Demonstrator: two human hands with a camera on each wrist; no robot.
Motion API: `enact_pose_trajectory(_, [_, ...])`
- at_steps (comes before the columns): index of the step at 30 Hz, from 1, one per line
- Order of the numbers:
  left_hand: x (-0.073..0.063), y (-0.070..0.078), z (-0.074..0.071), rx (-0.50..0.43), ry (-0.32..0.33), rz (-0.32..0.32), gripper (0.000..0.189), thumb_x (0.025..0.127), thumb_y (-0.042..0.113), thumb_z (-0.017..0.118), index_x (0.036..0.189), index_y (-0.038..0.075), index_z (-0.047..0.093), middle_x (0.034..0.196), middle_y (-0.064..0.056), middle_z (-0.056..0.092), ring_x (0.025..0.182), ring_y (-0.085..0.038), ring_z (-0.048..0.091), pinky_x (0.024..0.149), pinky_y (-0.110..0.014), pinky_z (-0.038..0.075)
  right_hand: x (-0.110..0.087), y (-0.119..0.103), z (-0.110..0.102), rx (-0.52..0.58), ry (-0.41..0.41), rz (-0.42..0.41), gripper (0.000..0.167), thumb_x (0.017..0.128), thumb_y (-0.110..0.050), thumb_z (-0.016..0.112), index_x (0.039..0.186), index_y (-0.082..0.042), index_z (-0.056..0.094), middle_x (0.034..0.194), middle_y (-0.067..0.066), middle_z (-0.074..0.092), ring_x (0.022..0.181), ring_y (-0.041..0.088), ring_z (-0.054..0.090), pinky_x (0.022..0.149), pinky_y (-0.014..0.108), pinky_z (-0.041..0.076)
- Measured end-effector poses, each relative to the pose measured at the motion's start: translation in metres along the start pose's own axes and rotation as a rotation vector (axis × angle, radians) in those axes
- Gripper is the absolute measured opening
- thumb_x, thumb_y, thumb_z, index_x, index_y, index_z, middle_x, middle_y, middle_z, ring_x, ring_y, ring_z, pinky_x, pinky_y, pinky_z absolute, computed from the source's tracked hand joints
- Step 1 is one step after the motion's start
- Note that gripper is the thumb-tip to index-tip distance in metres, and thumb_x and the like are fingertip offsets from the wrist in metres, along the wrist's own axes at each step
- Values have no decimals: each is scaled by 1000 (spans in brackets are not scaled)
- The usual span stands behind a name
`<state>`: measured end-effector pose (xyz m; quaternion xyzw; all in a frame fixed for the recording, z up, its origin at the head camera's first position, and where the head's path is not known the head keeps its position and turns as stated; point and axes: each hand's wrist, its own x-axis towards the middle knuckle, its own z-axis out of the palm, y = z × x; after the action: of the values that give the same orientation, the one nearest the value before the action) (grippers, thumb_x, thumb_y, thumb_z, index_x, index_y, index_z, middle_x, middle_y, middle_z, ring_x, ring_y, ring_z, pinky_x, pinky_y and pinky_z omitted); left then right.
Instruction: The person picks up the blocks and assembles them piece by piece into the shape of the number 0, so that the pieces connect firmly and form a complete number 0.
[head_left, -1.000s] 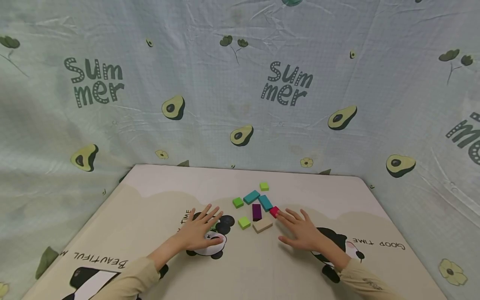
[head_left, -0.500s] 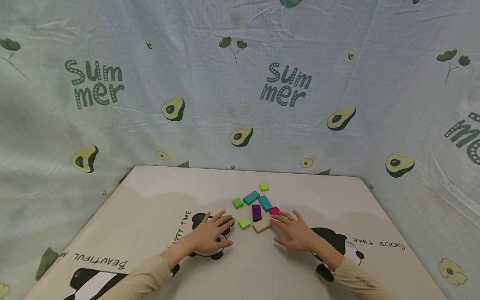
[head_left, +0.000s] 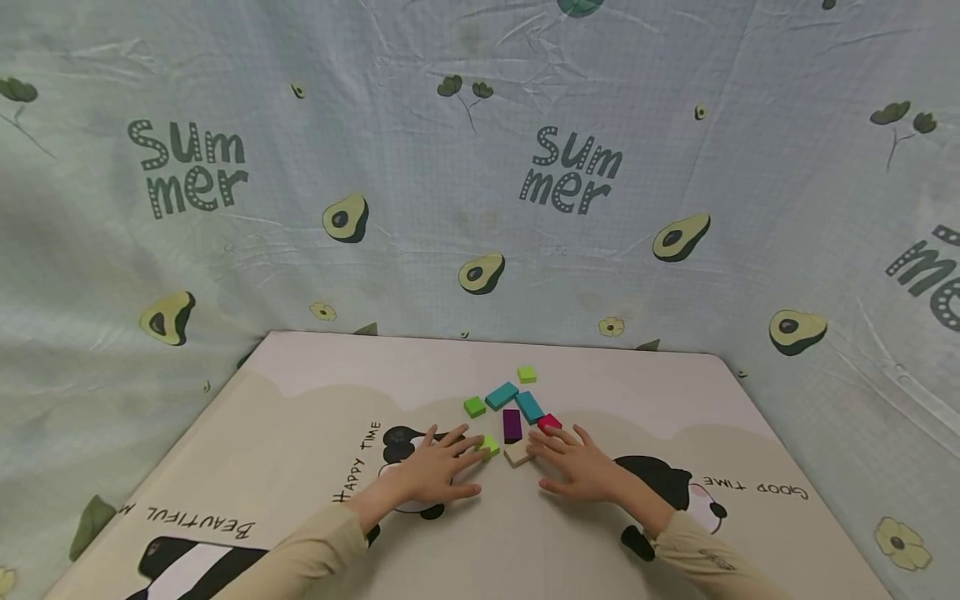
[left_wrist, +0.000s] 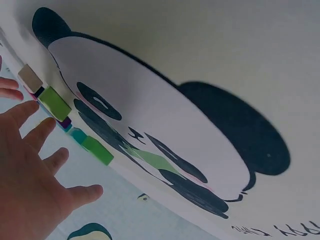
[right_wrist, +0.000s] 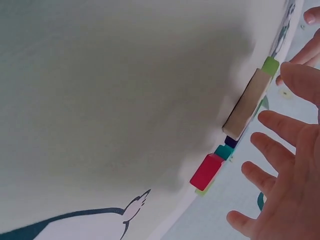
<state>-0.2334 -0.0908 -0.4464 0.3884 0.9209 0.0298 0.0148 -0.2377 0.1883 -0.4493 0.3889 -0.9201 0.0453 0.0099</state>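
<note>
Several small coloured blocks lie in a loose cluster at mid-table. My left hand (head_left: 437,469) spreads its fingers at the cluster's left, fingertips overlapping the near light green block (head_left: 491,447) in the head view. From the right, my right hand (head_left: 583,468) reaches in with spread fingers, overlapping the beige block (head_left: 516,454) and close below the red block (head_left: 550,422). Neither hand grips anything. Behind them lie a purple block (head_left: 512,425), two teal blocks (head_left: 502,396), a green block (head_left: 474,407) and a far light green block (head_left: 527,375). The right wrist view shows the beige block's long side (right_wrist: 245,105).
The pale table (head_left: 315,408) carries printed pandas and lettering. A curtain (head_left: 405,150) with avocados and "summer" print hangs behind the table's far edge and along both sides.
Both hands have moved inward toward each other. The left hand went right to the near light green block; the right hand went left over the beige block. The blocks look unmoved.
</note>
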Motion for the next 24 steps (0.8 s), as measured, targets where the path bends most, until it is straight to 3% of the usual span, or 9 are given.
enact_pose_trajectory(16, [3, 5, 1, 46, 21, 2, 57, 86, 48, 45, 134, 17, 42, 140, -2, 40, 133, -27, 30, 100, -61, 24, 4, 1, -1, -41, -58, 22, 53, 84, -36, 56, 130, -13, 46, 136, 8, 43, 127, 32, 34, 97, 62, 25])
enact_pose_trajectory(24, [2, 4, 1, 71, 102, 53, 52, 87, 44, 47, 131, 16, 46, 136, -4, 44, 129, -29, 35, 98, -60, 28, 6, 1, -1, -12, -58, 19, 55, 82, -35, 59, 130, -11, 45, 138, 10, 41, 129, 34, 31, 97, 62, 25])
